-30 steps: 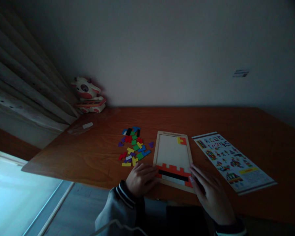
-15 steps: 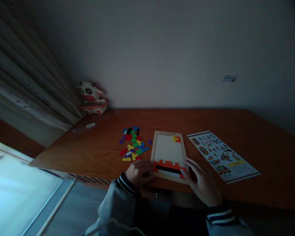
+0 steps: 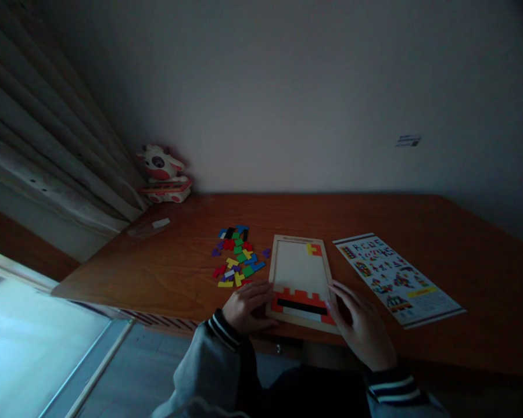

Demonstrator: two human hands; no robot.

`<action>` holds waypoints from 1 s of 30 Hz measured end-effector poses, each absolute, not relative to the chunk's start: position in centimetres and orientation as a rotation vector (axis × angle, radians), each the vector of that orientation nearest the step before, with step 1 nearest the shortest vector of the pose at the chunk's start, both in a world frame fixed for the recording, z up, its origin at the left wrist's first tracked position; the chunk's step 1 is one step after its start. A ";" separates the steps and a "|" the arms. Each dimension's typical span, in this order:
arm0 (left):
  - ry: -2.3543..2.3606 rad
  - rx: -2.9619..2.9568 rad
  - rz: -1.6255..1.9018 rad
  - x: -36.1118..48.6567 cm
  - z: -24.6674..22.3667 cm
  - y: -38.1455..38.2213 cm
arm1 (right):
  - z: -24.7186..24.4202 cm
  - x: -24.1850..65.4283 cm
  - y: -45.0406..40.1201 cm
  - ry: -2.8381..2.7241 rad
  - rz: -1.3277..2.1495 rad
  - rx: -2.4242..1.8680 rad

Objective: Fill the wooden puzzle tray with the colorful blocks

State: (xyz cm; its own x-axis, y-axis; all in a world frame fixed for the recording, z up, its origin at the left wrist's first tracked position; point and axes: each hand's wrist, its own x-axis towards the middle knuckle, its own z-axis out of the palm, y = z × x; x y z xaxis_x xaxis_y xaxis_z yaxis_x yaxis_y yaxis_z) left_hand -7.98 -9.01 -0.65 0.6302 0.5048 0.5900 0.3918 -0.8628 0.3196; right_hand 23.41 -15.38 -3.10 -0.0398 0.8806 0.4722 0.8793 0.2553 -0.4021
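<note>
A wooden puzzle board (image 3: 298, 262) lies at the front of the table with its pale inner floor showing. Orange-red pieces (image 3: 307, 294) line its near end around a long black bar (image 3: 301, 306) and a white strip (image 3: 303, 314). One yellow piece and an orange piece (image 3: 314, 249) sit in the far right corner. My left hand (image 3: 248, 306) grips the board's left edge near the front corner, fingers along the side. On the other side, my right hand (image 3: 361, 328) holds the right edge, its thumb over the near right corner.
Loose coloured puzzle pieces (image 3: 238, 261) lie left of the board. A printed pattern sheet (image 3: 398, 281) rests to its right. A cow figure (image 3: 163, 174) stands at the back left, near a clear bag (image 3: 146, 228). The table's front edge is close to both hands.
The board has shifted slightly toward me, with both hands at its sides. My left thumb has moved off the board's near left part to its front edge.
</note>
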 end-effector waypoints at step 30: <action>0.749 2.617 1.046 -7.6 -0.7 -8.9 | -3.7 24.1 -15.5 -1.834 0.048 -1.652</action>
